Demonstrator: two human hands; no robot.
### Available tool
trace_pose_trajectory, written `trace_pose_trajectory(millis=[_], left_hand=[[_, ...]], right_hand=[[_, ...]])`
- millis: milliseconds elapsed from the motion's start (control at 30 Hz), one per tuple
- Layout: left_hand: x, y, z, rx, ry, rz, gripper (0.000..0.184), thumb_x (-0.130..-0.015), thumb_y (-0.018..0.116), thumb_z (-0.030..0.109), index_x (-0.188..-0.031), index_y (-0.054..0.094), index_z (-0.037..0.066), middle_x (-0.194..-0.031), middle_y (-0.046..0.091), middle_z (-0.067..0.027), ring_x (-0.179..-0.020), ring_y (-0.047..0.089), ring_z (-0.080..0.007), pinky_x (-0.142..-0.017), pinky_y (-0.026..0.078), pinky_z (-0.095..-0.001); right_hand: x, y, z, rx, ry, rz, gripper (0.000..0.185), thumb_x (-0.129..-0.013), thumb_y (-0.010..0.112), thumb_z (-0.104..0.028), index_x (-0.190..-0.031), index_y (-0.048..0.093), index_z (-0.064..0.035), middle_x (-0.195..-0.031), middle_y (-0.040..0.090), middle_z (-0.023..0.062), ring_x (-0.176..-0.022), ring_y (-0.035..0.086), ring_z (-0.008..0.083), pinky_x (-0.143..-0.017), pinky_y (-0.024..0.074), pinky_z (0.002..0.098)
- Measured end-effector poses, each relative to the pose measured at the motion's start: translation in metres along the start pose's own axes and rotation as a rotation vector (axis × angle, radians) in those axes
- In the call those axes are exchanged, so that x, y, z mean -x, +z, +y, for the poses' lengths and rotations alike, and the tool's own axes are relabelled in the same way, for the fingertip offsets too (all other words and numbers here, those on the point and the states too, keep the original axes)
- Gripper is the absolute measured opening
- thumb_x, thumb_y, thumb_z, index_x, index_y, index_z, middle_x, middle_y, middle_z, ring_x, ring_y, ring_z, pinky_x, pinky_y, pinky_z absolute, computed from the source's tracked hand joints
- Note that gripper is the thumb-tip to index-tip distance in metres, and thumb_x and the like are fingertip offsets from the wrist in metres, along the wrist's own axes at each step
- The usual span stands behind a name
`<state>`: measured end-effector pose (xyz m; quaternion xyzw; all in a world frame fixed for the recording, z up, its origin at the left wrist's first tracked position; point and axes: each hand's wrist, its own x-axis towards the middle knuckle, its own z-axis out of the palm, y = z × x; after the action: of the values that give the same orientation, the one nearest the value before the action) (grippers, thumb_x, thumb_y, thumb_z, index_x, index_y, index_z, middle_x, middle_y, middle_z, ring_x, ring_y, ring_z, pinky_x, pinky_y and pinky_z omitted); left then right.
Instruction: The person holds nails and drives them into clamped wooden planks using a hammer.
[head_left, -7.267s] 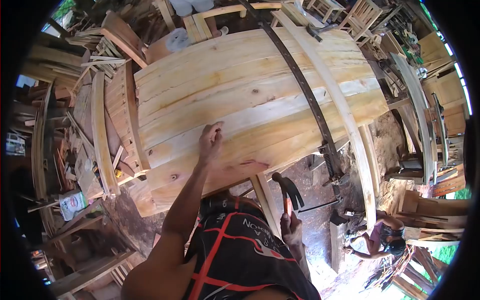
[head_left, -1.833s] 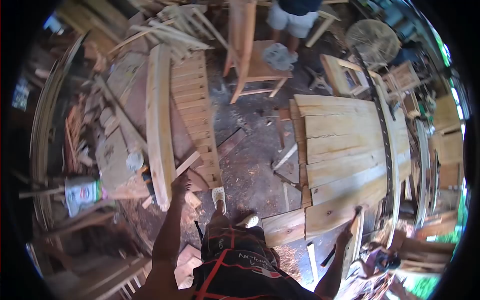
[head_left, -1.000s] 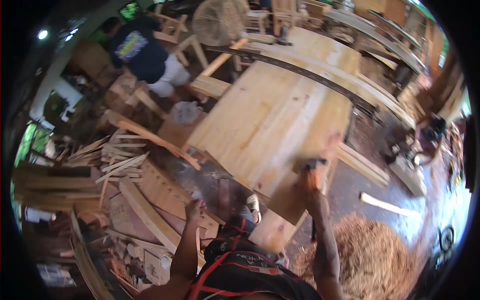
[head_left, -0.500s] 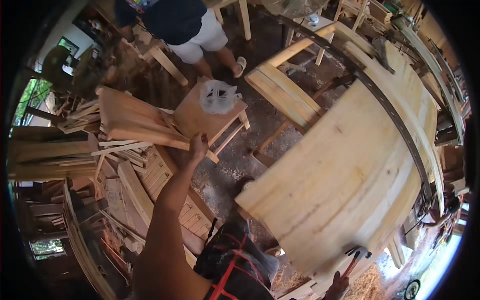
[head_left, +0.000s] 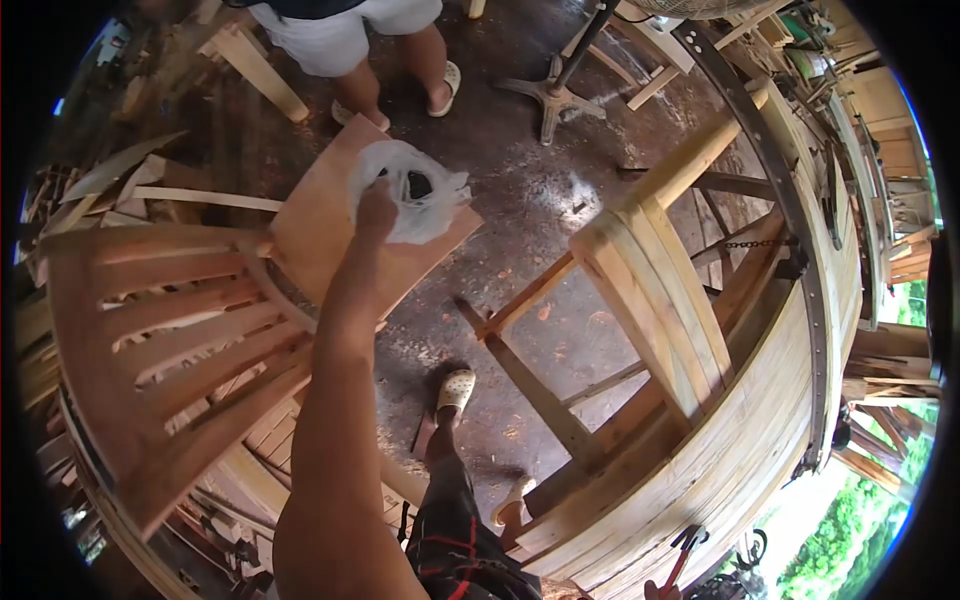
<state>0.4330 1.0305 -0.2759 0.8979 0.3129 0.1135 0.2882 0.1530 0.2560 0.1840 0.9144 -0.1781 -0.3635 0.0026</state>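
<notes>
My left hand (head_left: 376,212) reaches over a wooden chair's seat (head_left: 310,215) and touches a clear plastic bag (head_left: 420,222) lying there. Its fingertips are at the bag's opening, where something dark shows; what they hold is hidden. The chair's slatted back (head_left: 190,330) spreads to the left of my arm. At the bottom right, my right hand (head_left: 662,592) is closed round the red handle of a hammer (head_left: 688,540), its head up beside the large plank panel (head_left: 690,470).
Another person's legs (head_left: 350,45) stand beyond the chair. A fan stand (head_left: 550,98) rests on the dark floor. A light wooden frame (head_left: 650,290) and a long metal clamp bar (head_left: 790,220) are at the panel. Scrap wood lies at the left.
The view has swung from the panel toward the chair. My left hand has moved from the chair's back to the bag on the seat. The hammer stays in my right hand.
</notes>
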Motion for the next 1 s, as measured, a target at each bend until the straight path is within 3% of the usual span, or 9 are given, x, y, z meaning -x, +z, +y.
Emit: trace_pose_trajectory(millis=[133, 300, 367, 500, 600, 700, 800, 867, 1000], left_hand=[[-0.023, -0.037, 0.013, -0.205, -0.22, -0.35, 0.033, -0.09, 0.051, 0.013, -0.121, 0.06, 0.007, -0.121, 0.061, -0.0278, -0.112, 0.06, -0.042, -0.093, 0.049, -0.0471], [-0.034, 0.009, -0.045, -0.33, -0.007, -0.245, 0.038, -0.092, 0.053, 0.019, -0.127, 0.056, 0.003, -0.128, 0.057, -0.0265, -0.122, 0.053, -0.0411, -0.102, 0.043, -0.0485], [-0.032, 0.011, -0.035, -0.345, 0.003, -0.248, 0.04, -0.095, 0.05, 0.022, -0.129, 0.054, 0.001, -0.131, 0.055, -0.0264, -0.127, 0.049, -0.0415, -0.105, 0.04, -0.048], [-0.026, 0.023, -0.054, -0.327, 0.238, 0.093, 0.042, -0.09, 0.056, 0.015, -0.129, 0.054, 0.0, -0.125, 0.059, -0.0274, -0.12, 0.054, -0.0423, -0.103, 0.041, -0.0475], [-0.03, 0.0, -0.002, 0.188, 0.371, 0.101, 0.036, -0.093, 0.059, 0.023, -0.119, 0.059, -0.002, -0.118, 0.064, -0.0237, -0.113, 0.061, -0.036, -0.098, 0.046, -0.0436], [-0.026, -0.009, 0.007, 0.143, 0.314, -0.001, 0.036, -0.093, 0.06, 0.023, -0.118, 0.059, -0.002, -0.118, 0.064, -0.0234, -0.112, 0.062, -0.0358, -0.097, 0.047, -0.0433], [-0.022, -0.014, 0.013, 0.017, 0.241, -0.09, 0.035, -0.093, 0.06, 0.023, -0.117, 0.06, -0.003, -0.117, 0.065, -0.0231, -0.111, 0.062, -0.0355, -0.096, 0.047, -0.0429], [-0.023, -0.016, 0.016, -0.072, 0.217, -0.137, 0.035, -0.093, 0.06, 0.023, -0.116, 0.06, -0.003, -0.116, 0.065, -0.023, -0.11, 0.063, -0.0353, -0.095, 0.047, -0.0427], [-0.02, -0.028, 0.019, -0.226, 0.201, -0.19, 0.034, -0.093, 0.06, 0.023, -0.115, 0.061, -0.003, -0.115, 0.066, -0.0226, -0.108, 0.064, -0.035, -0.094, 0.048, -0.0423]], right_hand=[[0.002, -0.003, -0.022, 0.105, -0.153, -0.051, 0.035, -0.099, 0.053, -0.029, -0.085, 0.063, 0.0014, -0.063, 0.054, 0.0186, -0.061, 0.052, 0.0367, -0.055, 0.0412, 0.0476], [0.001, 0.017, 0.015, 0.184, -0.025, -0.122, 0.03, -0.091, 0.057, -0.02, -0.111, 0.065, 0.0007, -0.071, 0.057, 0.0215, -0.067, 0.056, 0.037, -0.059, 0.0443, 0.0475], [0.006, 0.01, 0.011, 0.388, -0.337, -0.046, 0.036, -0.087, 0.062, -0.022, -0.116, 0.063, -0.0003, -0.07, 0.057, 0.0194, -0.068, 0.057, 0.0365, -0.061, 0.0449, 0.0472], [0.001, 0.01, 0.01, 0.519, -0.377, -0.05, 0.042, -0.083, 0.068, -0.025, -0.117, 0.062, -0.0013, -0.071, 0.058, 0.0181, -0.07, 0.057, 0.0353, -0.063, 0.0455, 0.0465], [0.007, -0.003, -0.031, 0.44, -0.333, 0.005, 0.029, -0.086, 0.07, -0.032, -0.089, 0.068, -0.0032, -0.063, 0.061, 0.0167, -0.058, 0.062, 0.0318, -0.054, 0.0499, 0.0473], [0.011, -0.007, -0.054, 0.473, -0.306, -0.081, 0.024, -0.084, 0.068, -0.025, -0.101, 0.071, -0.0099, -0.06, 0.053, 0.0101, -0.064, 0.061, 0.032, -0.054, 0.0467, 0.0436], [0.008, -0.007, -0.081, -0.062, 0.367, -0.111, 0.033, -0.083, 0.071, -0.032, -0.101, 0.069, -0.004, -0.062, 0.057, 0.0134, -0.063, 0.064, 0.0331, -0.055, 0.0499, 0.0428], [0.012, -0.011, -0.085, 0.279, -0.088, -0.093, 0.043, -0.087, 0.07, -0.038, -0.098, 0.065, 0.0031, -0.069, 0.063, 0.0197, -0.063, 0.065, 0.035, -0.056, 0.0512, 0.044], [0.013, -0.053, -0.146, -0.33, 0.574, 0.003, 0.045, -0.089, 0.069, -0.036, -0.099, 0.061, 0.0069, -0.079, 0.067, 0.025, -0.074, 0.068, 0.0355, -0.064, 0.0526, 0.0462]])
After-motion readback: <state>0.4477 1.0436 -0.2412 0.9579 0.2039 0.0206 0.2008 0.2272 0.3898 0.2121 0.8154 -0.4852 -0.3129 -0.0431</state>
